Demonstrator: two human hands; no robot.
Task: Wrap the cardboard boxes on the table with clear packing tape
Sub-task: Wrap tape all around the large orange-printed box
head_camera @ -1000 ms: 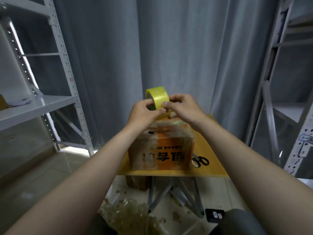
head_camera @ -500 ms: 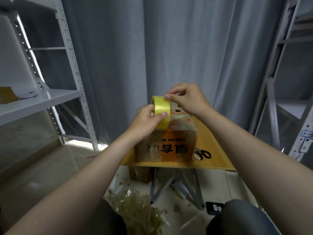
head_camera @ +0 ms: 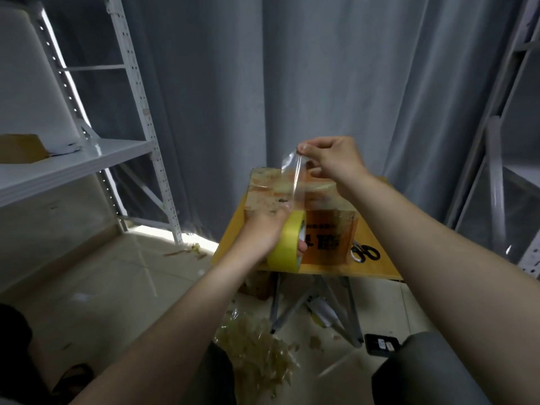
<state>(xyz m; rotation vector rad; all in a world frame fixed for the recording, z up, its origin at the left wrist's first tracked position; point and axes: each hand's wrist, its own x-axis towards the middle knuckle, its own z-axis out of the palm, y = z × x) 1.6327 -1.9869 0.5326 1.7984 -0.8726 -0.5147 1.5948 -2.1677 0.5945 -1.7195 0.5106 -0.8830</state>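
1. Box (head_camera: pixel 271 194): sits on the yellow table (head_camera: pixel 377 267). Orange front with dark print faces the camera. The top is blotchy and glossy in patches.
2. Left hand (head_camera: pixel 260 232): at the box's front-left corner, fingers wrapped round the yellow tape roll (head_camera: pixel 285 244). One fingertip shows at the roll's core side.
3. Roll: stands on edge and overlaps the box's front face in view. Can't tell if it touches the box.
4. Right hand (head_camera: pixel 333 159): above the box's top, toward its back. Thumb and forefinger pinch the free end of the clear strip (head_camera: pixel 292 176); the other fingers are curled in.
5. Strip: runs from the roll up across the box's top to the pinch, and curls a little near the pinch. Can't tell if any of it is stuck to the box.
6. Scissors (head_camera: pixel 365 254): flat on the table, just beside the box's front-right corner, black handles.
7. Under the box, beneath the table: the table's metal legs, and a small brown carton (head_camera: pixel 260 283) on the floor.
8. On the floor in front of the box, nearer the camera: a heap of crumpled clear scraps (head_camera: pixel 257 352). A black flat device (head_camera: pixel 381 344) lies in front of the box, off to its right.
9. Left of the box: white metal rack (head_camera: pixel 140 112) with a piece of cardboard (head_camera: pixel 20 149) on its shelf.
10. Behind the box: grey curtain (head_camera: pixel 321 68).
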